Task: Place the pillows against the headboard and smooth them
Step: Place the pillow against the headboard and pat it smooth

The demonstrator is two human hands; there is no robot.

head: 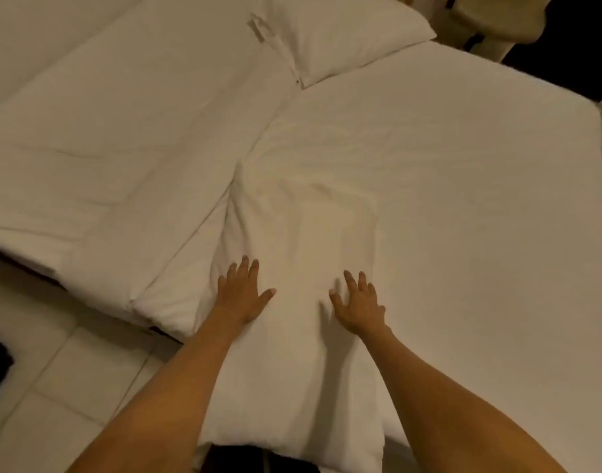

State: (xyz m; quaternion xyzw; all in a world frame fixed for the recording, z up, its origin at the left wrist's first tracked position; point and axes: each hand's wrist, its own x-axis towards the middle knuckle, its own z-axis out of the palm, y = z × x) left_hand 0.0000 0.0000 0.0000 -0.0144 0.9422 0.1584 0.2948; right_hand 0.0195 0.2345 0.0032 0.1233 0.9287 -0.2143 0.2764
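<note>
Pressing flat, the left hand (240, 295) and right hand (359, 303) lie splayed wide on the near pillow (303, 233), gripping nothing; a second pillow (344, 32) lies far off. Uneven pushing could bunch its cover into fresh creases.

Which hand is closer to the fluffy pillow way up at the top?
Left hand, only slightly. The far pillow lies well beyond both hands, up and a bit right. The right hand rests flat a little lower; both press the near pillow.
</note>
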